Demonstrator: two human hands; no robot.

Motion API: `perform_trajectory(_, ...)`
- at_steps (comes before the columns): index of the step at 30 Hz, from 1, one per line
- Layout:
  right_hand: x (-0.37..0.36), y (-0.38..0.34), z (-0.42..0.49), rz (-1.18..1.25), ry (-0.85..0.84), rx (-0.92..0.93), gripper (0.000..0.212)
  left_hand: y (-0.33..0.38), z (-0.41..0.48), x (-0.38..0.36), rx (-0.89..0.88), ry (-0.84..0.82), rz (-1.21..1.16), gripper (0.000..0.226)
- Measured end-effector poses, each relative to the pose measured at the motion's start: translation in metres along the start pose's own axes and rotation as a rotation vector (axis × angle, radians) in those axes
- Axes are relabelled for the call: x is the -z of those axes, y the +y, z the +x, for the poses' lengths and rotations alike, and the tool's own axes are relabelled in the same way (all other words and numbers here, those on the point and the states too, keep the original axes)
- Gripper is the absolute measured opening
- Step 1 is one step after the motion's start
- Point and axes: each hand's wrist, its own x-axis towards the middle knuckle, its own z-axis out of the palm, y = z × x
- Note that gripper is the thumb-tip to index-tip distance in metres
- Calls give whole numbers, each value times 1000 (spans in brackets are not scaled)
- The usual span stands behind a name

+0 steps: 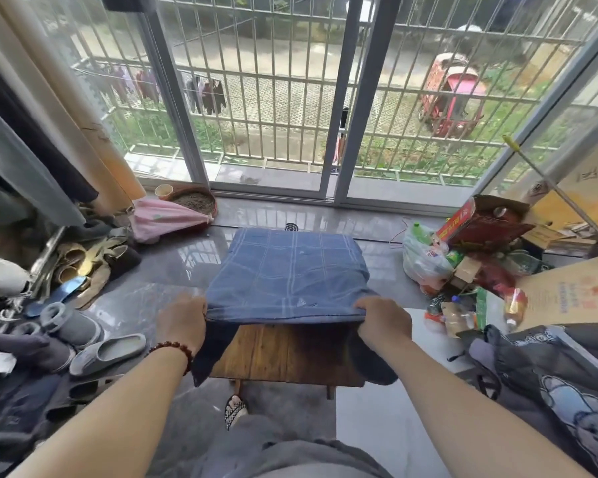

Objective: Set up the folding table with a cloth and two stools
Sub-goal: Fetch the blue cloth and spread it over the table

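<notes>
Both hands, left hand and right hand, pinched the blue checked cloth's near edge, fabric running toward 12 o'clock over the brown wooden folding table.

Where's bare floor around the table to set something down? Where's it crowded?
Bare: floor between table and grey slippers on the left; the strip from the cloth to the sliding door; pale floor right of the table, before the printed fabric. Crowded: shoe pile far left, bags and cardboard right.
</notes>
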Motion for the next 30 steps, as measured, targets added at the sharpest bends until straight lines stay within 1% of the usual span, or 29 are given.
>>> perform_trajectory(2,-7,7,1,19,24,-17,44,0,-4,0,-14,29,-35,20)
perform_trajectory(5,-16,17,2,73,19,-89,42,8,-11,5,-21,35,-87,10)
perform_trajectory(9,-24,34,7,69,31,-130,31,15,-19,8,-18,54,-88,5)
perform_trajectory(12,-25,38,8,35,-41,-117,20,16,-20,8,-23,56,-81,7)
perform_trajectory(14,-28,38,9,45,-84,-116,16,14,-18,9,-37,34,-51,10)
perform_trajectory(20,-34,34,15,119,-138,-128,19,10,-12,7,-43,-29,-3,15)
perform_trajectory(21,-35,34,16,148,-162,-116,22,10,-10,6,-42,-47,-13,16)
perform_trajectory(24,-37,32,17,261,-245,-70,41,15,-6,3,-66,-88,-21,16)
perform_trajectory(25,-37,30,17,281,-254,-51,43,18,-6,2,-86,-86,-27,15)
perform_trajectory(30,-36,15,17,365,-264,19,35,34,-9,-4,-144,-61,-35,17)
